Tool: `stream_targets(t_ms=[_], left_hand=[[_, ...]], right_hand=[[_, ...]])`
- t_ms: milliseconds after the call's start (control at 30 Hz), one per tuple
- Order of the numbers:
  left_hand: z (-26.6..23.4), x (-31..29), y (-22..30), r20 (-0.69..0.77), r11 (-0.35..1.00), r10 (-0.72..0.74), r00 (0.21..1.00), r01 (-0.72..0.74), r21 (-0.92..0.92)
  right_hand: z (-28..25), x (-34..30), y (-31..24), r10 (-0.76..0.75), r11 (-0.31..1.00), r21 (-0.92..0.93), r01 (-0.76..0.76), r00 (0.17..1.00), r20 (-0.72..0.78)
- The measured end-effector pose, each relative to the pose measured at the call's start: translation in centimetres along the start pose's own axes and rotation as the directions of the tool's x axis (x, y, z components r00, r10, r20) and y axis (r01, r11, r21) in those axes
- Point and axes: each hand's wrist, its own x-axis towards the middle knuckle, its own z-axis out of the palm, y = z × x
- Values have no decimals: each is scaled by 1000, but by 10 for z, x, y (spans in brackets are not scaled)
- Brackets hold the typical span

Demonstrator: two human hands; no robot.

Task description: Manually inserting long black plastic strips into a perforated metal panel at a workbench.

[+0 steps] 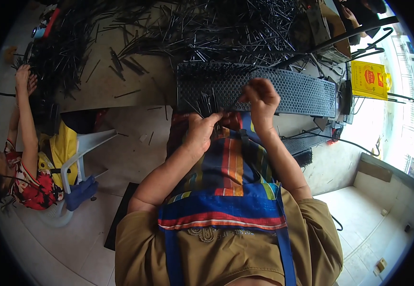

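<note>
Left hand with a bundle of thin, straight black strips [209, 101] at the near edge of a dark grey panel with small round holes [290, 90].

The left hand [200, 132] is closed around the lower part of the bundle, whose upper ends stand over the panel; the right hand [262, 101] is beside it with curled fingers, and I cannot tell if it holds a strip. The strips seem light, rather stiff, perhaps smooth enough to slide apart, so a firm pinch low on the bundle should suit. More black strips [135, 64] lie loose on the brownish counter [99, 86].
</note>
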Motion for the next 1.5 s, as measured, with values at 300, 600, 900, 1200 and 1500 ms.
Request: stream_targets(t_ms=[300,600,900,1200,1500], left_hand=[[-3,-6,7,-2,999,-47,999,47,-4],[-10,-8,11,-6,994,-81,997,80,-77],[-20,-8,10,5,996,-57,998,57,-69],[-15,-20,17,4,981,170,985,-169,-97],[-62,-18,19,-47,991,72,996,-77,-106]], right_hand=[[8,35,-5,-420,835,-387,392,907,13],[13,37,-2,-497,706,-536,464,863,92],[10,25,-5,-608,377,-728,572,746,271],[32,-19,12,93,987,-149,-56,962,256],[22,16,-21,-668,380,-753,537,723,178]])
